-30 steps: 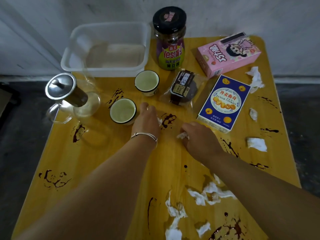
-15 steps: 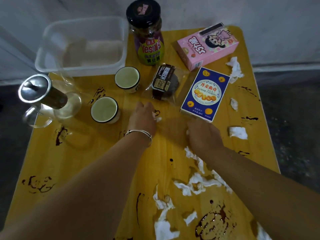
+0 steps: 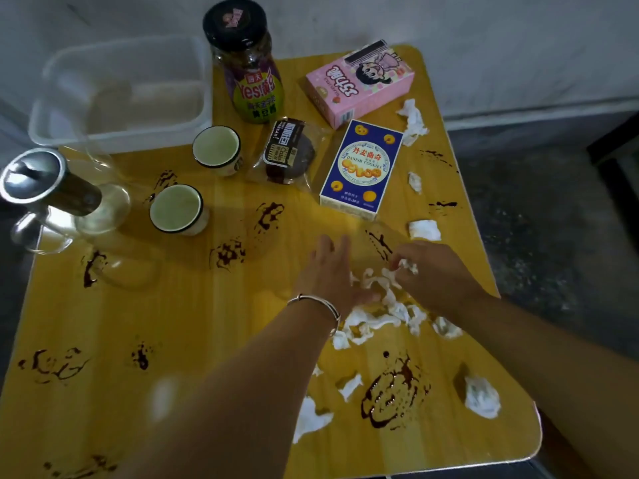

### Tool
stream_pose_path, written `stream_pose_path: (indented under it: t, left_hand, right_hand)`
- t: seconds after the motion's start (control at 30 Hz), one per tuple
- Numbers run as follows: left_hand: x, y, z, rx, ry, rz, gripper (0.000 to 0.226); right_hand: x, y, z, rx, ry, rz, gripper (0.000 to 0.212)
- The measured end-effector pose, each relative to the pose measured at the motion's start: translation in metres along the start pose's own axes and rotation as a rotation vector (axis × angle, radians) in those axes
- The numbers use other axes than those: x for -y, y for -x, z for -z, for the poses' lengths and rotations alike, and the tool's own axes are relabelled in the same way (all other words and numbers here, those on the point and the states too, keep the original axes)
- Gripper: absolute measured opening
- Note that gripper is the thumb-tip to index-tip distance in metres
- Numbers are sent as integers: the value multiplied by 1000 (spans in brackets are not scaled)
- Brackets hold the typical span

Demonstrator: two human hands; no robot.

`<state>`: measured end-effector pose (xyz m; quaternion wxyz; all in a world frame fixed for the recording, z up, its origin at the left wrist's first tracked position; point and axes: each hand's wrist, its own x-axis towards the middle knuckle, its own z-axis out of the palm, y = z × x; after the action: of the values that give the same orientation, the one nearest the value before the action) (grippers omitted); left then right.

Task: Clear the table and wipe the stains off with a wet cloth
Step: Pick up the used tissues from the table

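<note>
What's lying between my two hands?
Between the left hand and the right hand lie torn tissue scraps, one pinched by the right hand; the head view shows it.

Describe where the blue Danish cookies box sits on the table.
In the head view, the blue Danish cookies box lies right of centre, toward the far end of the table, nearer than the pink box, with the wrapped chocolate bread on its left.

Open tabletop (image 3: 297, 216) lies between the near cup (image 3: 176, 209) and the cookie box (image 3: 361, 167).
</note>
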<state>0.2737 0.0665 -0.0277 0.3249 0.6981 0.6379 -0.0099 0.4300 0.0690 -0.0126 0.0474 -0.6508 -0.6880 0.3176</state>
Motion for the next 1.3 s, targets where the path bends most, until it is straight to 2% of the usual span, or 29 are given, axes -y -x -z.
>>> stream_pose_path:
  t: [0.1,0.2,0.27,0.33,0.5,0.67,0.87,1.1,1.23,1.3]
  left_hand:
    - [-1,-2,-8,21,-95,-11,80]
    - [-8,2,-18,-38,-160,-55,45]
    - [-10,4,-22,-70,-162,-75,29]
    - [-11,3,-25,-59,-141,-79,23]
    - [-13,0,-24,-19,-98,-69,22]
    - [-20,6,-12,11,116,-113,13]
    - [-47,21,3,135,357,-116,21]
    - [-106,37,-6,274,666,38,9]
    - [-151,38,-27,344,720,86,15]
    - [-179,38,-46,402,790,141,25]
  right_hand:
    - [-7,10,-4,3,-44,4,14]
    - [-11,25,-14,117,56,38,45]
    - [-11,32,-21,134,170,69,58]
    - [-10,35,-28,119,215,69,54]
    - [-6,35,-36,68,153,28,27]
    - [-5,35,-26,-24,4,-23,22]
    - [-15,53,1,-93,-291,-74,17]
    - [-47,78,27,-111,-394,-168,12]
    - [-81,96,46,-86,-423,-237,10]
    - [-108,108,54,-82,-449,-275,15]
